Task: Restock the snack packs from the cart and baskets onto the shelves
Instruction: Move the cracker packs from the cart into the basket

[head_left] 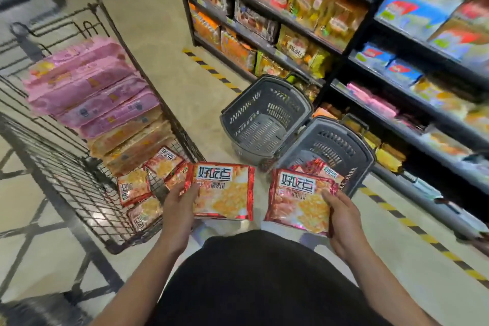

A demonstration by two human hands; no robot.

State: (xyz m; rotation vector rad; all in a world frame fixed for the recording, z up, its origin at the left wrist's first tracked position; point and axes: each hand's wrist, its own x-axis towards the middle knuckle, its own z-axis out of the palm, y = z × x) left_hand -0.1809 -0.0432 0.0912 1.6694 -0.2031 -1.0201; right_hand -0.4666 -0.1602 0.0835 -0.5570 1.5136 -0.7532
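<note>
My left hand [177, 206] grips a red snack pack [225, 193] by its left edge, just right of the wire cart [66, 172]. My right hand [341, 217] holds a small stack of the same red snack packs [299, 198] by its right side, in front of the nearer grey basket [336, 148]. Several more red packs [137, 188] lie at the cart's near end. Pink packs [87, 87] and orange packs [132, 143] stand in a row inside the cart. The shelves [397, 119] on the right hold many snack bags.
A second grey basket [264, 119] stands on the floor by the shelf base, with nothing showing inside it. Yellow-black striped tape [211, 69] runs along the floor in front of the shelving. The cart's frame and handle fill the left side.
</note>
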